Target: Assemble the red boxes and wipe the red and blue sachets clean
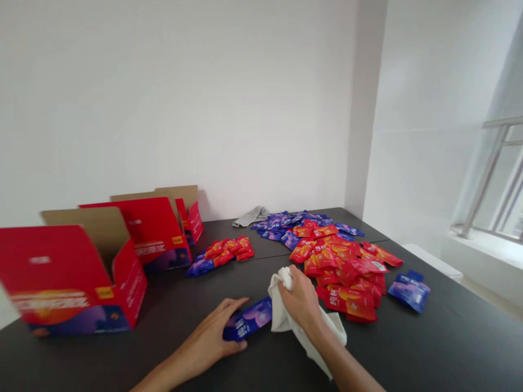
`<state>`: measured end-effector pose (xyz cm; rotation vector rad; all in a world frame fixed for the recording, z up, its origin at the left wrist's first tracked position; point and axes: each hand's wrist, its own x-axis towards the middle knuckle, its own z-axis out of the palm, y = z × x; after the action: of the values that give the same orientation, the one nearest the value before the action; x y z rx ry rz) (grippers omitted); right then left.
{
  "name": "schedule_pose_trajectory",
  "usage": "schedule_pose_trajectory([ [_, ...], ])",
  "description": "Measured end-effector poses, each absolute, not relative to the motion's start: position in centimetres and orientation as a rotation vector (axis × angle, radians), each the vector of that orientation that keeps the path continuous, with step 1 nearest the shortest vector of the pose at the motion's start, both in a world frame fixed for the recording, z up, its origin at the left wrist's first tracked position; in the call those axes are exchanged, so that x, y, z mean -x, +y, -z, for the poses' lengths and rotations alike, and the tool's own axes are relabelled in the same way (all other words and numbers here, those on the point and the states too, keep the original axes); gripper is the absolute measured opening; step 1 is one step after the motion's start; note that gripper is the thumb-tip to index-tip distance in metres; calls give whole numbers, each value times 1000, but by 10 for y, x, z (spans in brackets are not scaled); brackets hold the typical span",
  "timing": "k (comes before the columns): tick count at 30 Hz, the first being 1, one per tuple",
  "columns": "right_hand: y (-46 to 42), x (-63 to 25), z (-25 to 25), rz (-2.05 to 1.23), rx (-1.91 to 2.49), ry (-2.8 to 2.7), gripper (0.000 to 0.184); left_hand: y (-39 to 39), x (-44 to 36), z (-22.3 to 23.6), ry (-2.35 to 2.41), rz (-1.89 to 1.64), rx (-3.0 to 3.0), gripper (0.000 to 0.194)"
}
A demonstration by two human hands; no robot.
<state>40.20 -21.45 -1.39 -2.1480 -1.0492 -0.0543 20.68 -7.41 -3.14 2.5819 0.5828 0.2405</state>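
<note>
Gripping a bunched white cloth (pixel 281 310), R hand (pixel 300 299) rests on a dark tabletop (pixel 388 348), fingers pressed together round the fabric, loose end trailing back past the wrist. Just left of the grip, L hand (pixel 206 340) cups one end of a blue sachet (pixel 249 319), fingers spread apart & curved round it. Pkt lies flat on the table, far end touching the cloth; how firm the hold is, can't tell.

Directly ahead of R hand & just beside the cloth: a heap of red sachets (pixel 347 277), running back into a mass of blue sachets (pixel 286 226). Well right of the grip, a small stack of blue pkts (pixel 409 291) sits apart from the heap. Ahead of L hand, a smaller group of red pkts (pixel 226 251) lies w/ a few blue pkts (pixel 200 267) at its left end.

Far left of both hands, three open red cartons (pixel 69 272) stand in a row, brown inner flaps up, purple print along their lower fronts. Beyond the blue mass, a crumpled grey cloth (pixel 250 216) lies by a white wall (pixel 204 109). Far right of the grip: a window w/ metal railing (pixel 490 174).
</note>
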Motion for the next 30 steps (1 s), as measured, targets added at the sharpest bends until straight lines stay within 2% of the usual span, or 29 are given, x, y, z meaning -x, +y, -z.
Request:
schedule_pose_trajectory([
  [3,-212,-386,19,63,2114,-1113,12,-93,-201,31,640,-264,-2399,78],
  [7,-209,-349,23,-20,2068,-1440,12,-103,-202,33,576,-356,-2326,58],
  [11,-206,-328,24,-11,2050,-1811,24,-101,-203,39,485,-371,-2312,39],
  [15,-203,-338,23,112,2388,-1518,16,-97,-205,43,544,-354,-2320,47],
  [21,-200,-341,24,55,2160,-1833,24,-93,-210,46,524,-317,-2356,39],
  [25,-198,-351,21,125,2468,-1520,16,-93,-215,48,581,-295,-2371,44],
  [30,-202,-347,22,40,2163,-1899,22,-93,-217,50,499,-297,-2344,38],
])
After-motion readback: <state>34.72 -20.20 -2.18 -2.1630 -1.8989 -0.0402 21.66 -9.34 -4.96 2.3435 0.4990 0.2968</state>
